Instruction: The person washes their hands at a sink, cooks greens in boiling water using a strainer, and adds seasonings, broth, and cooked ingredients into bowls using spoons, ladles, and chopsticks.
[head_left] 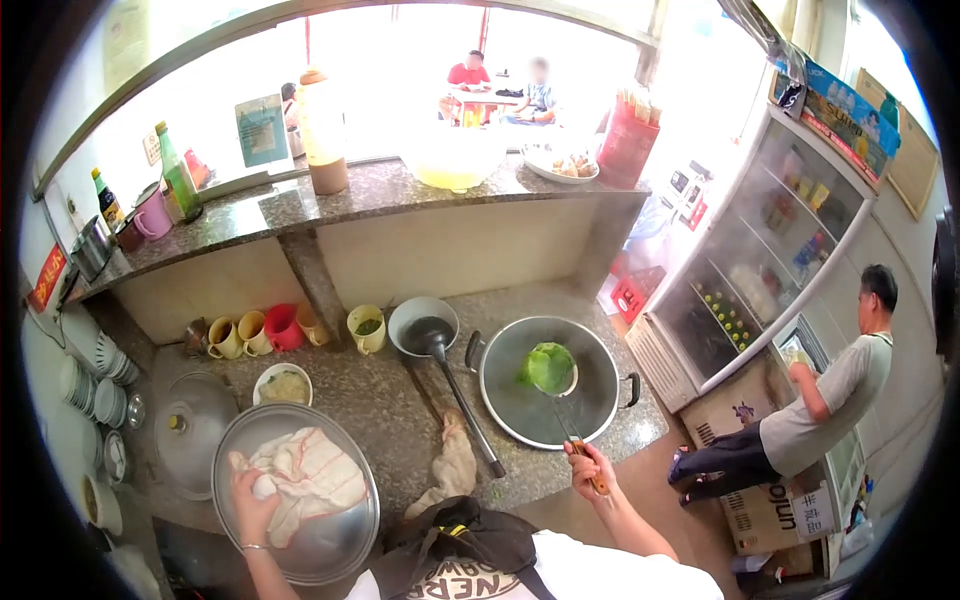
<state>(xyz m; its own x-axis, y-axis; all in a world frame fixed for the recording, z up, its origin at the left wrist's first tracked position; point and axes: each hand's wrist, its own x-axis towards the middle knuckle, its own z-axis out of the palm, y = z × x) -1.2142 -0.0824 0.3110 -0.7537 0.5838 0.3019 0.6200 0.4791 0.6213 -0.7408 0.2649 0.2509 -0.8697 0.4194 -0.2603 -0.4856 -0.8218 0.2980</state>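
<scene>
My right hand (592, 470) is closed around the wooden handle of a strainer (572, 425). The strainer's head reaches into a wide two-handled metal pot (486, 385), where green leafy vegetables (548, 366) lie in and over it in the liquid. At the lower left, my left hand (254, 508) is closed on a pale cloth (312, 468) bunched over a large round metal lid (335, 555). The cloth hides whether my fingers also grip a knob. Between my hands, a long-handled ladle (462, 400) rests with its bowl in a metal basin (408, 316).
Cups (285, 327) and a bowl of food (283, 382) stand behind the lid. Another lid (190, 430) lies at left. A crumpled cloth (447, 465) is near the front edge. Bottles line the raised shelf (385, 196). A person (825, 390) stands by the fridge (760, 255).
</scene>
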